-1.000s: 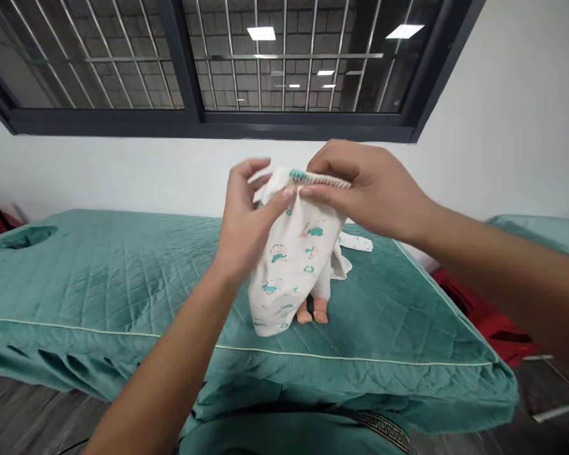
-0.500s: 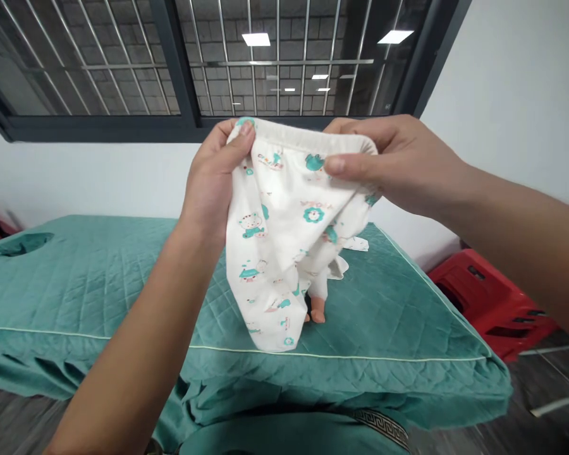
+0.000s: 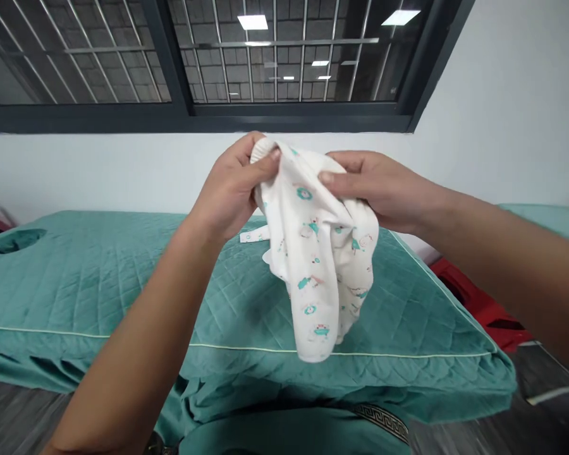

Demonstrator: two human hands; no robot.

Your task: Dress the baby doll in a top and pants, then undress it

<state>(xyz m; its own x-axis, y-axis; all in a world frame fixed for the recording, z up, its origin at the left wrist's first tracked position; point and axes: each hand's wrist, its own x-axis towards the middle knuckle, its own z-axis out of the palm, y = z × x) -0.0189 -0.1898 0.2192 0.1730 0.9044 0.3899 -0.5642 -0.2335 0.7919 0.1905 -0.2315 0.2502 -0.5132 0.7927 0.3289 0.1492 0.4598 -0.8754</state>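
A pair of white baby pants (image 3: 313, 253) printed with small teal and pink animals hangs in the air between my hands, its legs dangling. My left hand (image 3: 234, 183) pinches the gathered waistband at the upper left, thumb toward me. My right hand (image 3: 374, 186) grips the bunched cloth at the upper right. Behind the pants, part of another white printed garment (image 3: 255, 235) lies on the green quilted bed cover (image 3: 161, 284); the rest of it is hidden by the pants.
The bed's front edge, with pale piping, runs across in front of me. A red plastic stool (image 3: 483, 303) stands on the floor to the right. Behind the bed are a white wall (image 3: 123, 170) and a barred window (image 3: 284, 69).
The pants have been turned and bunched, and their legs have swung right. The hands are closer together. The doll's feet seen on the bed before are now hidden behind the cloth.
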